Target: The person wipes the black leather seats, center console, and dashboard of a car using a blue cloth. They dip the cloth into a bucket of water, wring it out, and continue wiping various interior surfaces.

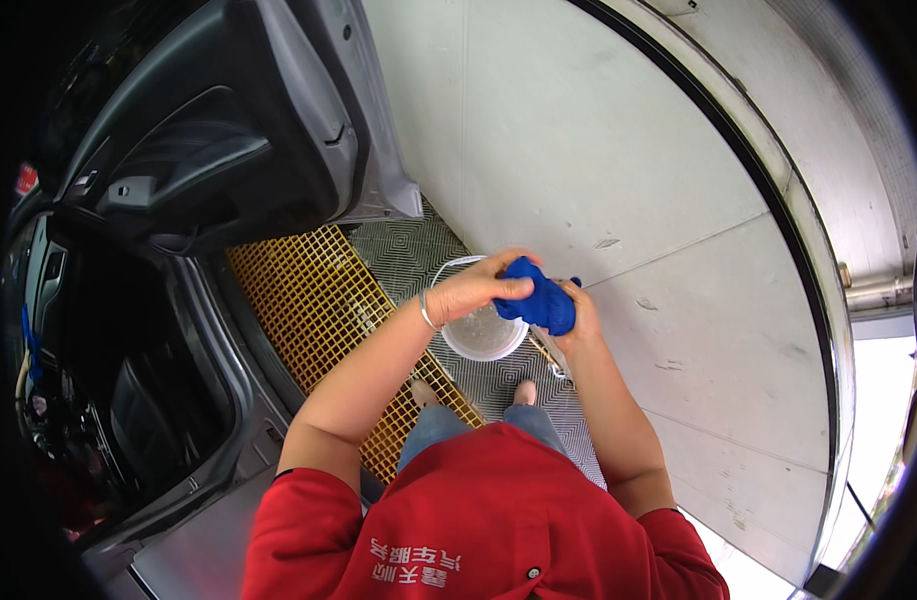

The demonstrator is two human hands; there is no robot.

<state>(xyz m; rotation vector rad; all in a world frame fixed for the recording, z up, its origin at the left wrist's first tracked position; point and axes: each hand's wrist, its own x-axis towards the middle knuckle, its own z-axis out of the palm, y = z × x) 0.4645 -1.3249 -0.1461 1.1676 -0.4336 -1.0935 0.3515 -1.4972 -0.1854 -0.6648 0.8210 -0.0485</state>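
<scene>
A bunched blue cloth [537,298] is held between my two hands, above a white plastic bucket [482,343] that stands on the patterned floor mat. My left hand [479,289], with a bangle at the wrist, grips the cloth's left end, its thumb lying over the top. Around the right end closes my right hand [581,319]. Cloudy, bubbly water shows in the bucket; my left hand and the cloth hide part of its rim.
On the left, a car's rear or front door [226,135] stands open, beside its dark interior [143,375]. Yellow floor grating [316,300] runs below it. A pale wall [593,150] rises close on the right. At the far left, part of another person's arm [25,367] shows.
</scene>
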